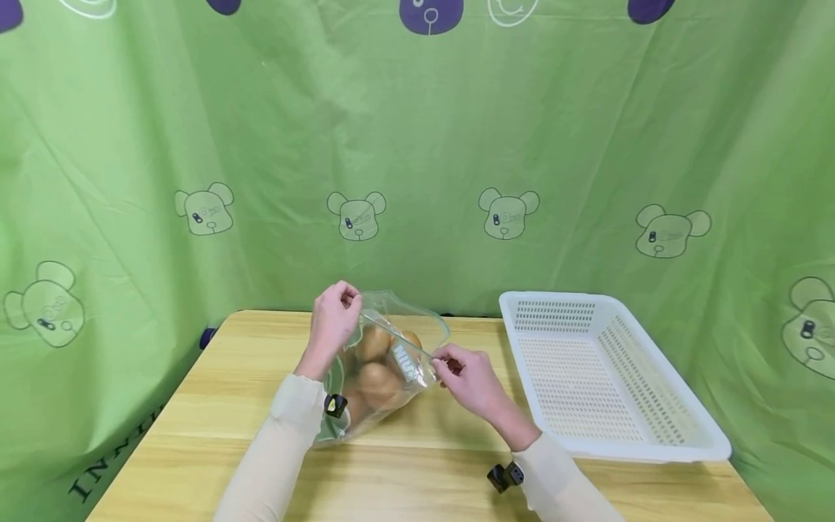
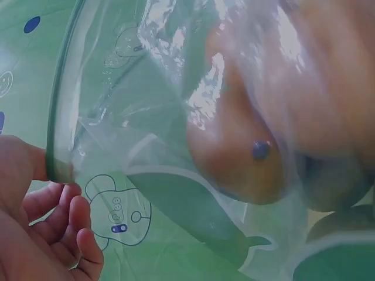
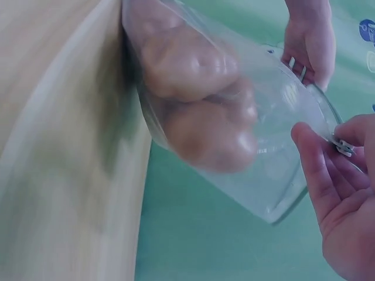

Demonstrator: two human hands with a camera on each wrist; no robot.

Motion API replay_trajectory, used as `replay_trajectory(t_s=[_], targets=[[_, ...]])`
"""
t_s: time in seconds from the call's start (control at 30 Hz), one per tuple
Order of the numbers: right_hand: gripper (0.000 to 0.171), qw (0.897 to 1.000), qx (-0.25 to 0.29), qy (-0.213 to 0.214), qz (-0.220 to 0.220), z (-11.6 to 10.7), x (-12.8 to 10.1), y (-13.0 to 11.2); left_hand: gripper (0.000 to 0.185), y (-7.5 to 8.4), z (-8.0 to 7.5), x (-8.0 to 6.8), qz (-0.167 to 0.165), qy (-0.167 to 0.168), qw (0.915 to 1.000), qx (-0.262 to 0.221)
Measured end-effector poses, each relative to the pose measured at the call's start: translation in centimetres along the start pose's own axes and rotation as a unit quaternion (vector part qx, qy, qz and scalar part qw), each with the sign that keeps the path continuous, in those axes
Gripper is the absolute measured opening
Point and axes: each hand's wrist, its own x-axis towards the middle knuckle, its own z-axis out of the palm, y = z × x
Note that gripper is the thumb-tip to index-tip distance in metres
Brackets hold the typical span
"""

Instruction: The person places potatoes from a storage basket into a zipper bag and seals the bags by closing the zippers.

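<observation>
A clear zipper bag (image 1: pixel 398 391) with a green-edged mouth stands on the table and holds several smooth, brown, rounded things (image 1: pixel 380 382); their kind is not certain. One carries a small blue spot (image 2: pixel 261 150). My left hand (image 1: pixel 335 315) pinches the far left end of the bag's mouth between thumb and fingers. At the near right end, my right hand (image 1: pixel 471 378) pinches the zipper edge, where a small pale slider (image 3: pixel 344 148) shows between thumb and finger. The mouth gapes between the two hands. White lettering (image 1: pixel 406 361) marks the bag's side.
To the right of the bag, a white slotted plastic basket (image 1: pixel 659 453) lies on the wooden table (image 1: pixel 215 406). Green cloth (image 1: pixel 417 145) printed with bear heads hangs behind the table and at both sides.
</observation>
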Motion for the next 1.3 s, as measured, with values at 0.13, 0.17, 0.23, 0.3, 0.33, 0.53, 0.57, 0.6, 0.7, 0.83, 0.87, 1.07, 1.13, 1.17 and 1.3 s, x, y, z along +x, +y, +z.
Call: replay_trajectory(t_s=[0.13,0.17,0.23,0.3,0.33,0.53,0.57,0.6,0.7,0.83,0.87,1.07,1.13,1.17,1.3], targets=[[0.005,1.0,-0.013,0.019,-0.007,-0.7,0.4,0.2,0.002,-0.2,-0.2,-0.1,-0.007,0.015,0.9997,-0.018],[0.005,1.0,-0.014,0.022,-0.01,-0.9,0.5,0.1,0.002,-0.2,-0.3,-0.1,-0.01,0.018,0.9995,-0.024],[0.004,0.999,-0.017,0.028,-0.017,-1.3,0.7,0.2,0.006,-0.2,-0.4,0.0,-0.017,0.024,0.9989,-0.035],[0.004,0.999,-0.017,0.036,-0.024,-1.6,1.0,0.2,0.012,-0.2,-0.6,0.1,-0.024,0.026,0.9984,-0.045],[0.004,0.999,-0.019,0.04,-0.027,-1.8,1.1,0.3,0.015,-0.2,-0.7,0.1,-0.028,0.027,0.9981,-0.048],[0.005,0.997,-0.036,0.061,-0.04,-2.6,1.7,0.6,0.029,-0.1,-1.4,0.0,-0.049,0.02,0.9977,-0.042],[0.005,0.996,-0.038,0.062,-0.042,-2.7,1.7,0.6,0.027,0.0,-1.5,0.0,-0.049,0.026,0.9978,-0.036],[0.006,0.996,-0.04,0.063,-0.043,-2.8,1.8,0.6,0.025,-0.1,-1.6,0.0,-0.045,0.037,0.9979,-0.029],[0.006,0.995,-0.042,0.074,-0.051,-3.1,2.0,0.6,0.012,-0.2,-1.8,0.0,-0.027,0.079,0.9964,-0.013],[0.007,0.993,-0.036,0.093,-0.068,-3.5,2.4,0.8,0.005,-0.6,-2.1,-0.1,-0.005,0.119,0.9927,-0.021],[0.007,0.992,-0.031,0.097,-0.069,-3.5,2.5,0.8,0.005,-0.8,-2.2,-0.1,-0.002,0.12,0.9923,-0.029],[0.008,0.992,0.009,0.124,-0.016,-3.8,3.1,1.1,0.009,-1.6,-2.9,-0.4,-0.02,0.059,0.9802,-0.188],[0.008,0.992,0.022,0.127,0.01,-4.0,3.3,1.0,0.014,-1.6,-3.2,-0.5,-0.023,0.038,0.9689,-0.244],[0.008,0.991,0.03,0.126,0.021,-4.1,3.4,0.9,0.015,-1.7,-3.4,-0.6,-0.022,0.028,0.964,-0.263],[0.01,0.991,0.046,0.109,0.064,-4.9,3.6,-0.6,0.015,-1.9,-4.0,-0.9,-0.02,0.009,0.965,-0.261]])
